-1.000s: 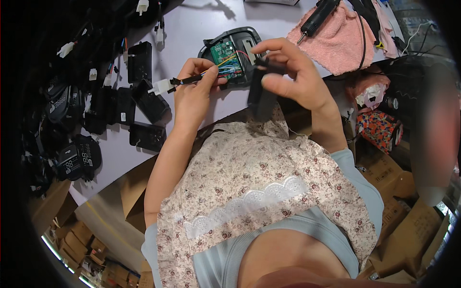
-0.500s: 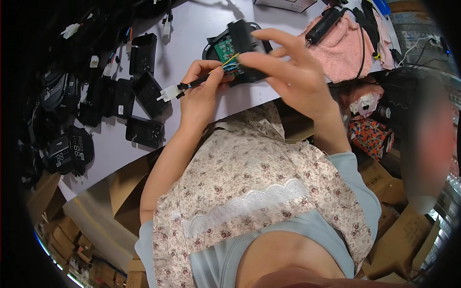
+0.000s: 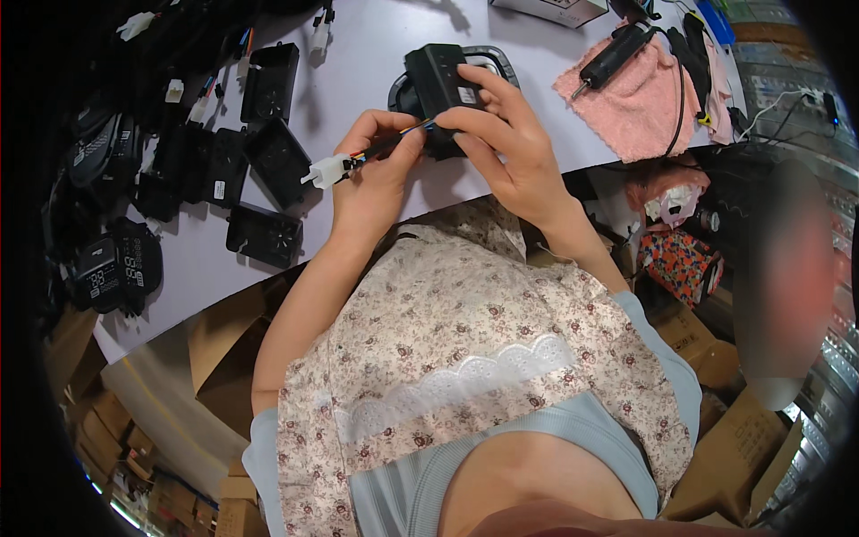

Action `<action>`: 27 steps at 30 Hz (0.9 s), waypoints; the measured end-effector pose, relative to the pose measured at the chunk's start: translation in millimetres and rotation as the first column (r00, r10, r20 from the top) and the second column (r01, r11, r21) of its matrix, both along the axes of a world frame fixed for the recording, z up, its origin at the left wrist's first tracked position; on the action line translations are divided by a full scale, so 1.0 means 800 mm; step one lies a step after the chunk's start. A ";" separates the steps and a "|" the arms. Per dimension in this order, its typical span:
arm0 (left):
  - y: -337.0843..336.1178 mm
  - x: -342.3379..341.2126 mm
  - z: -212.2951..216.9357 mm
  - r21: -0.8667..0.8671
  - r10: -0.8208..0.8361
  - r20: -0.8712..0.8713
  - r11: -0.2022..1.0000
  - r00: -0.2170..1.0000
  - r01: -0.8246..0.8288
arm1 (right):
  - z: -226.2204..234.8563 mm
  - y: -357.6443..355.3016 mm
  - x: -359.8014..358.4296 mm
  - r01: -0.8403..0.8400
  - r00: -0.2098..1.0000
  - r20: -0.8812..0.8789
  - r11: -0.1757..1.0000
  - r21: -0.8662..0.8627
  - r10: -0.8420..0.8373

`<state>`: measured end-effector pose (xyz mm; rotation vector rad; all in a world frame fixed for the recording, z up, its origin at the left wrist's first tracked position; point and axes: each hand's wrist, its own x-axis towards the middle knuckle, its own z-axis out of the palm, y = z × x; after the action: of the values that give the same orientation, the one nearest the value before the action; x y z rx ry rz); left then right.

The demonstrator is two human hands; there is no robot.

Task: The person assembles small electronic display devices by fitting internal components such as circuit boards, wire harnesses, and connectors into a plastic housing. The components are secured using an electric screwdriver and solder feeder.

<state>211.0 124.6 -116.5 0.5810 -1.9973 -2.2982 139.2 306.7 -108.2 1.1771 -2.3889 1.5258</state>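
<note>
Near the table's edge, a small black plastic box cover (image 3: 436, 73) sits over a black-framed unit (image 3: 503, 64), whose green board is now hidden. My left hand (image 3: 371, 183) is closed, pinching a black-sleeved cable (image 3: 385, 146) between thumb and fingers. Beside that hand, a white plug connector (image 3: 329, 171) sticks out on the cable's end. My right hand (image 3: 516, 148) bends round the cover's right side, some fingers on its top. Its foremost fingertip meets the thin coloured wires (image 3: 415, 128) where they enter at the cover's near edge.
Several open black boxes, one of them here (image 3: 270, 82), lie left of my hands. Display units (image 3: 121, 268) and wired plugs crowd the far left. A black electric screwdriver (image 3: 616, 55) rests on a pink cloth (image 3: 631, 112) at right. A white carton (image 3: 555, 9) stands behind.
The black cover has come down over the green board, hiding it. My right hand has moved left and lower, closing toward the wires. My left hand still pinches the cable.
</note>
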 end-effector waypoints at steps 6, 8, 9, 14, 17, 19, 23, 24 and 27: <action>-0.001 0.009 -0.007 -0.124 -0.016 -0.100 0.992 0.995 0.004 | -0.002 -0.005 -0.006 0.031 0.980 -0.197 0.985 0.167 0.002; -0.004 0.011 -0.005 -0.156 -0.042 -0.109 0.987 0.993 0.025 | 0.000 -0.004 -0.006 0.029 0.982 -0.188 0.983 0.180 0.005; -0.006 0.012 -0.004 -0.192 -0.067 -0.117 0.980 0.991 0.043 | 0.000 -0.004 -0.006 0.027 0.982 -0.187 0.983 0.181 0.007; -0.010 0.012 -0.011 -0.342 -0.056 -0.245 0.939 0.968 -0.032 | 0.001 -0.003 -0.006 -0.009 0.975 -0.214 0.973 0.232 0.060; -0.004 0.012 -0.004 -0.334 -0.022 -0.271 0.940 0.962 -0.072 | 0.003 -0.003 -0.003 0.003 0.972 -0.228 0.971 0.238 0.053; -0.001 0.011 -0.003 -0.276 0.013 -0.253 0.957 0.967 -0.085 | -0.001 -0.002 -0.003 0.000 0.974 -0.220 0.976 0.218 0.049; -0.005 0.011 -0.008 -0.348 -0.016 -0.282 0.933 0.959 -0.087 | -0.002 -0.005 0.003 -0.007 0.990 -0.138 0.984 0.175 0.031; -0.006 0.011 -0.009 -0.390 -0.039 -0.290 0.917 0.956 -0.081 | -0.004 -0.004 0.002 -0.006 0.990 -0.135 0.984 0.175 0.030; -0.011 0.008 -0.005 -0.522 -0.110 -0.354 0.847 0.929 -0.099 | -0.006 -0.002 0.001 -0.022 0.968 -0.239 0.976 0.218 0.075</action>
<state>217.5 116.0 -120.7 0.0807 -2.2715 -1.5611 140.1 304.9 -112.8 1.3839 -2.4149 1.0768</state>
